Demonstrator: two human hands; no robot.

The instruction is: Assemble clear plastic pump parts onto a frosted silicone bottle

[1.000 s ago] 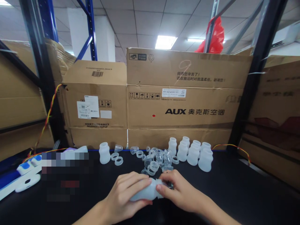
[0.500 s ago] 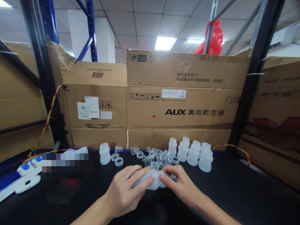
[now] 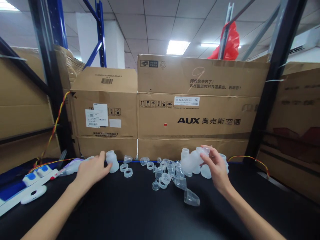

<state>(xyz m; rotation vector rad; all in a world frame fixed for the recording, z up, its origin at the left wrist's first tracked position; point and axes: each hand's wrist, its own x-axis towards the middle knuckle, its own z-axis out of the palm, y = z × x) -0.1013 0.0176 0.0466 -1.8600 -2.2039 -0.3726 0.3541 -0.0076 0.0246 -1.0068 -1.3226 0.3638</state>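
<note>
A frosted white plastic bottle (image 3: 191, 162) with a waisted neck is tilted in my right hand (image 3: 217, 166), which has its fingers and thumb closed around the neck end. This bottle is in front of several upright frosted bottles and partly hides them. On the other side, my left hand (image 3: 92, 170) is at the left edge of a single frosted bottle (image 3: 112, 162) that leans slightly. Its thumb and forefinger are spread apart, and the other fingers are partly hidden. Clear plastic rings (image 3: 163, 180) and clear cone-shaped cups (image 3: 192, 197) lie loose between the hands.
Cardboard boxes (image 3: 205, 110) stand behind the black tabletop (image 3: 140, 213). Black rack posts (image 3: 265, 100) rise at both sides. White and blue items (image 3: 35, 193) lie at the far left, and a red-yellow cable (image 3: 255, 160) runs at the right.
My hands have parted from the middle. The right carried a frosted bottle to the upright group at the right; the left went to the lone bottle, which now leans. Clear parts are uncovered.
</note>
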